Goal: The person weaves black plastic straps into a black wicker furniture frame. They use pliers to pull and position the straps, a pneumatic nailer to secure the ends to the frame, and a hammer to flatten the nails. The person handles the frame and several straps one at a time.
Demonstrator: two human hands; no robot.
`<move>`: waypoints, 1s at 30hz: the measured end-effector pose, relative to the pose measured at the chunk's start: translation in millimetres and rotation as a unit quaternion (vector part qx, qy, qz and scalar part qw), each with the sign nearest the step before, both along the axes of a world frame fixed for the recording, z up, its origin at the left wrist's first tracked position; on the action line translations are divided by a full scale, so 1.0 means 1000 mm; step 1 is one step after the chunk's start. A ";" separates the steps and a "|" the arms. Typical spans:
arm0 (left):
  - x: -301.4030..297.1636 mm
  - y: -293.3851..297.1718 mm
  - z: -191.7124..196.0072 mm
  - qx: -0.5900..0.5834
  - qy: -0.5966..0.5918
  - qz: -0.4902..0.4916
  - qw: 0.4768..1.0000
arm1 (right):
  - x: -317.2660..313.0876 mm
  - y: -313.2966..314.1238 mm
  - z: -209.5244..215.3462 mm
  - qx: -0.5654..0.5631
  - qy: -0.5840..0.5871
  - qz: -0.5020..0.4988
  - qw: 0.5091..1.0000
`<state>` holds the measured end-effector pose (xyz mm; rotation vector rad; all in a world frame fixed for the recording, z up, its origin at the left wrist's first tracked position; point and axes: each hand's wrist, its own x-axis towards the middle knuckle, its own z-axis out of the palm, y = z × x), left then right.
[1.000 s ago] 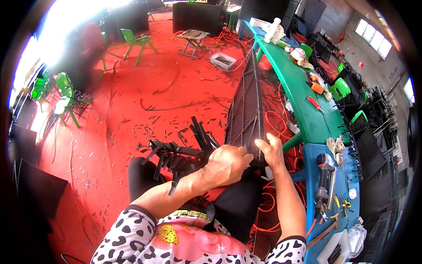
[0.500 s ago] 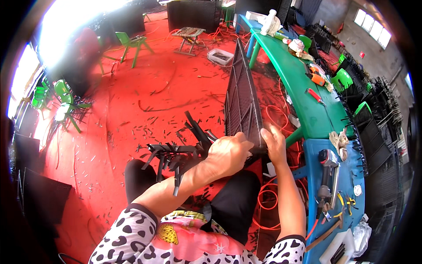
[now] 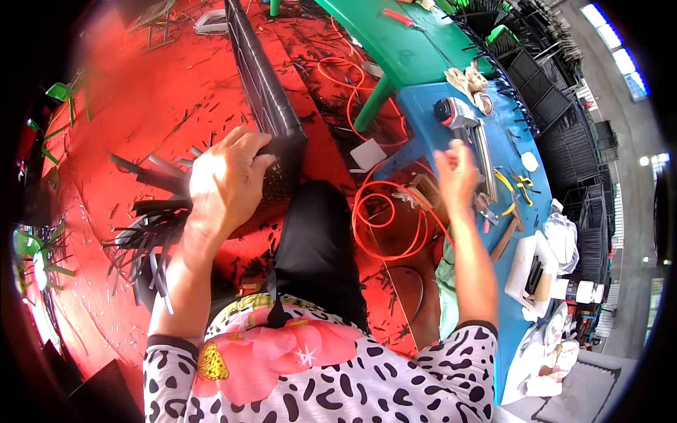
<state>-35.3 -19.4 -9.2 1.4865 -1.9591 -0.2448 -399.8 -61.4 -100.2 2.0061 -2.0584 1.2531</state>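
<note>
My left hand (image 3: 229, 176) is closed on the near end of a black woven panel (image 3: 262, 74), with fingers curled over its edge. The panel stands on its narrow side and stretches away from me. Black flat strips (image 3: 159, 218) fan out to the left of that hand. My right hand (image 3: 457, 176), smeared by motion, is over the blue table (image 3: 423, 106) at the handle of an air staple gun (image 3: 455, 113). Its palm and fingers hide much of the handle, and I cannot tell whether they grip it.
Beyond the blue table stands a green table (image 3: 374, 28) with a red-handled screwdriver (image 3: 400, 17). Yellow-handled pliers (image 3: 523, 185), a hammer (image 3: 506, 236) and a white tray (image 3: 525, 271) lie on the right. A coiled orange hose (image 3: 384, 254) and strip scraps cover the red floor (image 3: 169, 92).
My right hand has left the panel and moved right to the staple gun. My left hand stays at the panel's near end. The view has turned down and to the right.
</note>
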 end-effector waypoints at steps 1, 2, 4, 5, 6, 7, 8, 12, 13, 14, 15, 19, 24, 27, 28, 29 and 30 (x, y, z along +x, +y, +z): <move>-0.003 0.003 0.000 -0.023 -0.014 -0.024 0.999 | -0.013 -0.004 0.008 0.002 0.034 -0.031 0.999; 0.000 0.010 0.007 -0.052 -0.040 -0.028 0.997 | -0.026 -0.012 0.011 -0.011 0.080 -0.055 0.995; 0.007 0.006 -0.009 -0.095 -0.096 -0.063 0.989 | -0.062 -0.024 0.010 0.025 0.153 -0.081 0.985; 0.004 0.006 -0.011 -0.098 -0.094 -0.075 0.988 | -0.078 -0.029 0.010 0.083 0.185 -0.086 0.975; -0.007 0.003 -0.016 -0.104 -0.034 -0.059 0.992 | -0.107 -0.033 -0.004 0.171 0.151 -0.123 0.966; -0.013 0.003 -0.018 -0.113 -0.005 -0.056 0.992 | -0.109 -0.029 0.002 0.226 0.178 -0.162 0.944; -0.010 0.010 -0.012 -0.041 -0.009 -0.050 0.998 | -0.067 -0.023 0.028 0.271 0.206 -0.174 0.924; -0.002 0.016 -0.008 -0.047 -0.007 -0.036 0.998 | -0.087 -0.053 0.006 0.313 0.179 -0.164 0.918; 0.001 0.016 -0.009 -0.056 -0.012 -0.034 0.998 | -0.087 -0.059 0.007 0.367 0.154 -0.142 0.906; 0.003 0.016 -0.009 -0.066 -0.018 -0.033 0.997 | -0.082 -0.058 0.002 0.336 0.167 -0.168 0.912; 0.003 0.016 -0.010 -0.067 -0.017 -0.028 0.997 | -0.077 -0.059 0.003 0.334 0.169 -0.165 0.913; -0.005 0.013 -0.013 -0.082 -0.011 -0.029 0.996 | -0.109 -0.058 -0.032 0.257 0.218 -0.151 0.929; -0.017 0.005 -0.029 -0.099 0.001 -0.027 0.995 | -0.081 -0.016 0.053 0.390 0.011 -0.069 0.918; -0.015 0.005 -0.017 -0.129 -0.017 -0.019 0.991 | -0.055 0.010 0.094 0.300 -0.139 0.110 0.937; -0.012 0.008 -0.014 -0.098 -0.028 -0.026 0.994 | -0.042 0.018 0.105 0.281 -0.173 0.152 0.932; -0.003 0.003 -0.016 -0.075 -0.043 -0.034 0.996 | -0.012 0.023 0.121 0.285 -0.204 0.179 0.919; 0.002 0.002 -0.008 -0.030 -0.029 -0.033 0.999 | 0.010 0.028 0.134 0.283 -0.224 0.178 0.915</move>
